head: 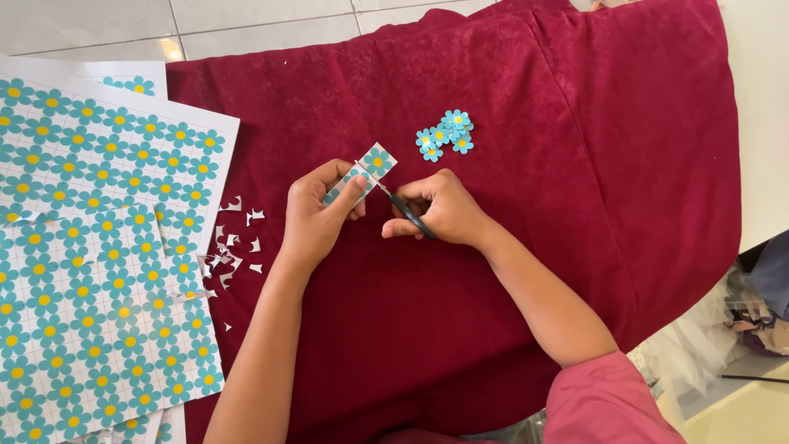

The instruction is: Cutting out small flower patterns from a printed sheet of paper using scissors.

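Two hands meet over the red cloth (493,271), and the strip is the landmark here. Your left hand (316,215) pinches a short paper strip (366,170) of printed blue flowers, thumb on top, fingers curled under. The strip's long axis runs diagonally: low end inside your left fingers, free end pointing up and to the right, away from you. The top flower square sits clear of your fingers.

Your right hand (440,207), just right of the strip, is closed around the scissors (403,207), fingers through dark handles. The scissors' long axis also runs diagonally, handles low-right, blades pointing up-left into the strip just below its top flower. Blades are mostly hidden by your thumb and the paper, so you can't tell how far they gape.

Up and right of the strip, well apart from it, a small pile of cut-out flowers (445,135) lies on the cloth. Left of the strip, beyond your left hand, white paper scraps (232,247) are scattered along the cloth's edge. Further left still, the flower sheets (90,247) lie flat and overlapping, the nearer one with a notched edge beside the scraps. Above the strip, past the cloth's far edge, pale floor tiles (246,20) show.
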